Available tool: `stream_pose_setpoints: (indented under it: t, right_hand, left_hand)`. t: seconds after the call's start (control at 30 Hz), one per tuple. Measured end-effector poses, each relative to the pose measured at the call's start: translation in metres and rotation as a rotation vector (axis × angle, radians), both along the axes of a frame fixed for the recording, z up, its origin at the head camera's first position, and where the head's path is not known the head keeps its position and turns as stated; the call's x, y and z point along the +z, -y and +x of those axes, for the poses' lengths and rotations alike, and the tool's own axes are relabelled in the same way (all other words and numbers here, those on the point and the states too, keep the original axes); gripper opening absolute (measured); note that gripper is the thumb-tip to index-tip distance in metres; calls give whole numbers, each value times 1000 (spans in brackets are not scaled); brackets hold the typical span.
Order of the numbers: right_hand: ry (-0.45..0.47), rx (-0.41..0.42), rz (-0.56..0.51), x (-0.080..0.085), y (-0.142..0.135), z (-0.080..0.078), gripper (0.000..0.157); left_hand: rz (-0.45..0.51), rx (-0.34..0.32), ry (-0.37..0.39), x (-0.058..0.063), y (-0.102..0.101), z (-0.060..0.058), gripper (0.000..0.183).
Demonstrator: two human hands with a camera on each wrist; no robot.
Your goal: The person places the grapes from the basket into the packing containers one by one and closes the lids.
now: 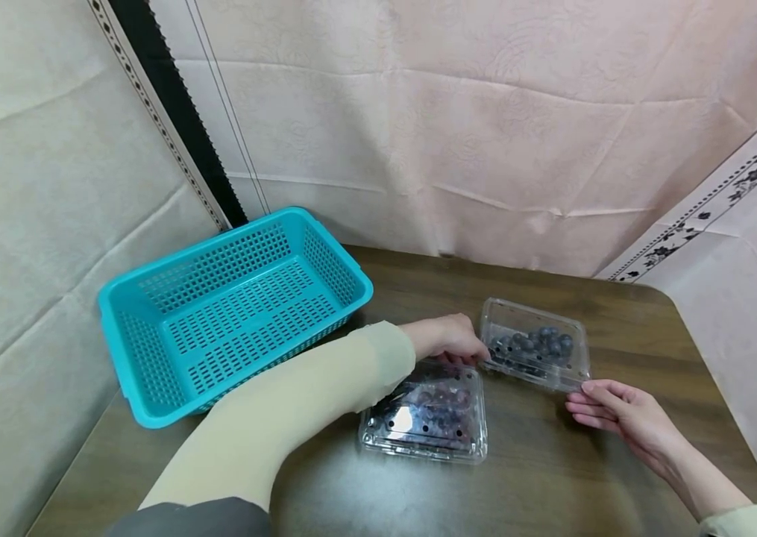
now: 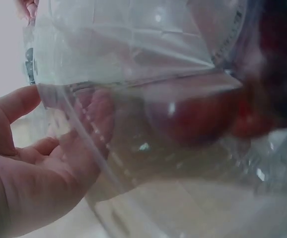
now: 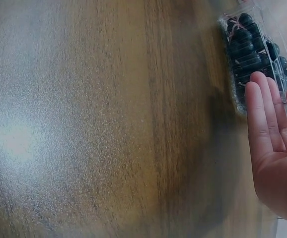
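A clear plastic box of dark grapes (image 1: 535,343) is between my two hands on the right part of the table. My left hand (image 1: 452,339) reaches across and pinches its left near corner, the fingers curled under. My right hand (image 1: 633,421) pinches the right near corner between thumb and fingers; in the right wrist view its fingers (image 3: 267,119) are long against the box's end. A second clear box of reddish-purple grapes (image 1: 428,414), lid on, lies under my left wrist. Its clear wall (image 2: 143,158) fills much of the left wrist view, partly covering the left hand.
A turquoise plastic basket (image 1: 237,313) with slotted walls stands at the left, behind my left forearm. The brown wooden table (image 1: 331,477) has a rounded far right corner. Pale patterned cloth (image 1: 452,149) hangs behind and at both sides.
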State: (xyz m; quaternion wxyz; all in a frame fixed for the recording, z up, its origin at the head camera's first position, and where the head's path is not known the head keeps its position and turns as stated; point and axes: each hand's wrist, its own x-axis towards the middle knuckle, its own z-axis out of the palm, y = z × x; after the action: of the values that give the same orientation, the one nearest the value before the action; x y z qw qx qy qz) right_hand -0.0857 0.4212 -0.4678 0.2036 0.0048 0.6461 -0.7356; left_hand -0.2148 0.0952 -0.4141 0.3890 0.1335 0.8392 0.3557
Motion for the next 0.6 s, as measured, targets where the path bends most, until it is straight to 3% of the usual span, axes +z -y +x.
stream_pose_setpoints:
  t: [0.1, 0.13, 0.27, 0.33, 0.37, 0.53, 0.6]
  right_hand:
    - [0, -14, 16, 0, -1, -1, 28]
    - [2, -18, 20, 1, -2, -1, 27]
    - [2, -36, 53, 3, -5, -1, 26]
    - [7, -51, 79, 5, -6, -1, 25]
    - [3, -58, 92, 6, -6, -1, 25]
    - [-34, -83, 204, 15, -10, -1, 21]
    - [-73, -81, 313, 21, -13, -2, 19]
  left_hand:
    - [-76, -82, -121, 3, 1, -3, 33]
    - [-122, -118, -190, -14, -6, -12, 38]
    - [-271, -279, -420, -4, 1, -11, 41]
    - [-323, -321, -501, 4, 7, -7, 37]
    - [-324, -340, -515, 27, 17, 4, 33]
    - [-366, -365, -575, 52, 36, 11, 32]
    - [-388, -371, -605, 61, 45, 12, 37]
